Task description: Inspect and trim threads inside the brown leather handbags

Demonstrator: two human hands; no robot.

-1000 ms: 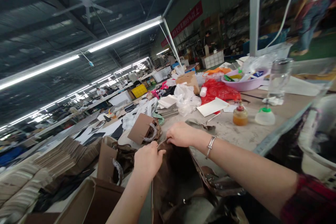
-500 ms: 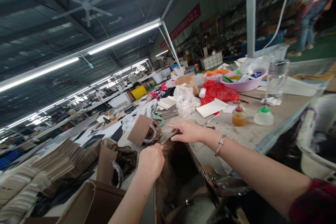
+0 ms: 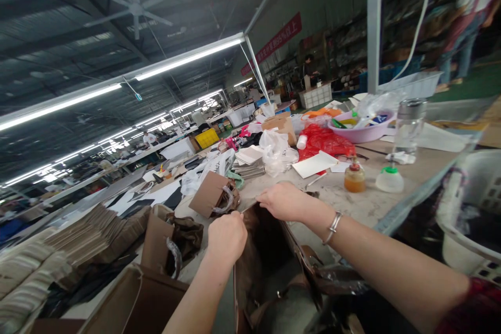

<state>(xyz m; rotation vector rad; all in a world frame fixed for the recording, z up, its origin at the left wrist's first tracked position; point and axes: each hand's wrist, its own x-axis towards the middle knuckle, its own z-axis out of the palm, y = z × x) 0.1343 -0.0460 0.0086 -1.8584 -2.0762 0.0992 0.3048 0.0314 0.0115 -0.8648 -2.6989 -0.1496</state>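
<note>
Gripping brown bag (image 3: 263,258), rim between fingers (image 3: 239,227)

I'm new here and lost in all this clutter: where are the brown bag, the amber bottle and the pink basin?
brown bag (image 3: 266,250): head view, on its dark inner wall.
amber bottle (image 3: 354,181): head view, on its body.
pink basin (image 3: 362,134): head view, on its front wall.

Ahead of you on the worktable (image 3: 364,203) stand an amber bottle (image 3: 354,177) and, just beside it, a green-capped white bottle (image 3: 389,179). Behind them are a red plastic bag (image 3: 326,139), a purple basin (image 3: 362,133) and a clear jar (image 3: 408,125). To your left lie stacked cardboard pieces (image 3: 90,235).
</note>
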